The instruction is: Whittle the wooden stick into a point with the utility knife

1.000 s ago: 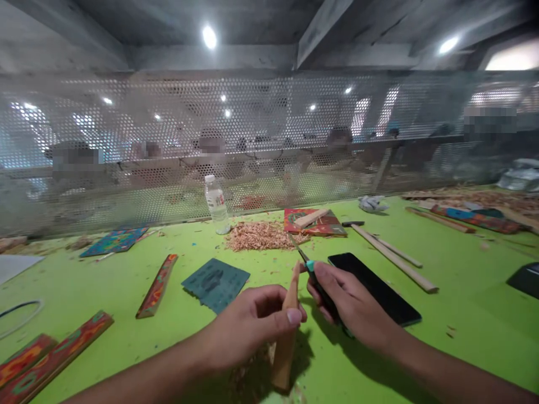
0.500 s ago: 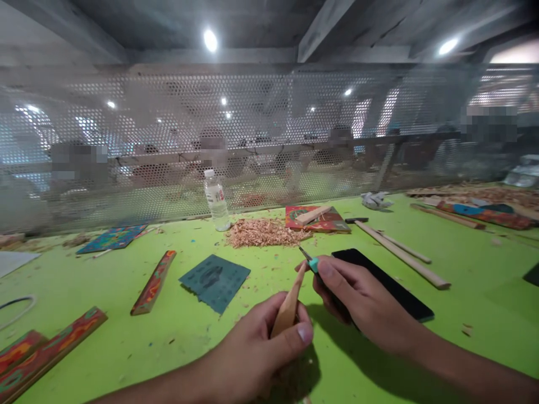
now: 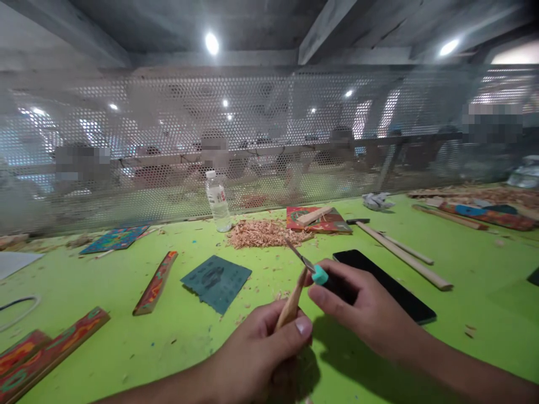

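Note:
My left hand (image 3: 273, 348) is closed around a tapered piece of wood (image 3: 291, 306), whose narrow tip points up and away from me. In my right hand (image 3: 362, 303) is a carving knife (image 3: 320, 275) with a black and teal handle. Its thin blade points up and left, across the tip of the wood; whether the edge touches the wood I cannot tell. Beyond both hands lies a heap of wood shavings (image 3: 263, 233). Just left of the wood, a dark green sheet of sandpaper (image 3: 217, 283) rests flat on the green table (image 3: 168, 359).
A black phone (image 3: 391, 292) lies beside my right hand. Farther right is a hammer (image 3: 404, 255) with a wooden handle. A water bottle (image 3: 218, 205) stands near the perforated screen (image 3: 261, 123). Painted wooden strips (image 3: 155, 283) lie at left, a painted board (image 3: 337, 223) at the back.
The knife has turned in my right hand, so more blade shows and it points further left. My right thumb has shifted lower, off the handle's front. The left hand holds nearly the same place.

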### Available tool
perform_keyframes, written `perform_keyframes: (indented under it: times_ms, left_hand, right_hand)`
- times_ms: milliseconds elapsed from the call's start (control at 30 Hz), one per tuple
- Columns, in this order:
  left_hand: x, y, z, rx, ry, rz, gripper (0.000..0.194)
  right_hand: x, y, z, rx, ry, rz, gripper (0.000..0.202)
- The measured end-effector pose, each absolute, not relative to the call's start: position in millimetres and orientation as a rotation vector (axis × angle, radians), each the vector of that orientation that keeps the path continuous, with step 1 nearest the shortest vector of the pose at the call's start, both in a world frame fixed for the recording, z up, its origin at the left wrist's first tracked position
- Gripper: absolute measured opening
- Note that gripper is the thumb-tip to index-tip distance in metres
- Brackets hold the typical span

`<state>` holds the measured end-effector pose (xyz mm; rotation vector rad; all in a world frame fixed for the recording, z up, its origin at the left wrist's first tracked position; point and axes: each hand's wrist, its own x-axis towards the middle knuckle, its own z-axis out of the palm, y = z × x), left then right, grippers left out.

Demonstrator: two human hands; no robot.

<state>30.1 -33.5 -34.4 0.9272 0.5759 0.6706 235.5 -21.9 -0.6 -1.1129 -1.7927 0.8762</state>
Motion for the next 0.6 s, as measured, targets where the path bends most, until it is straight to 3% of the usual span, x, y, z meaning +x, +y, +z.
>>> perform_keyframes:
  times_ms: [233, 333, 400, 500, 600]
  left_hand:
    - [30, -29, -28, 1.037, 0.597, 0.627, 0.043]
    - [29, -36, -16, 1.285, 0.736, 0.679, 0.022]
    - [25, -39, -11, 1.461, 0.763, 0.676, 0.044]
    - [18, -38, -16, 1.834, 0.666, 0.744, 0.093]
    - [17, -34, -27, 2.144, 0.61, 0.717, 0.115]
  right_hand:
    - [233, -22, -6, -1.225, -1.76, 0.828, 0.035]
    - [234, -21, -6, -1.243, -1.726, 0.821, 0.036]
    - [235, -21, -7, -1.224, -1.679, 0.834, 0.034]
    - [234, -19, -9, -1.218, -1.514, 0.969, 0.036]
    - [232, -16, -9, -1.176, -1.3, 1.224, 0.038]
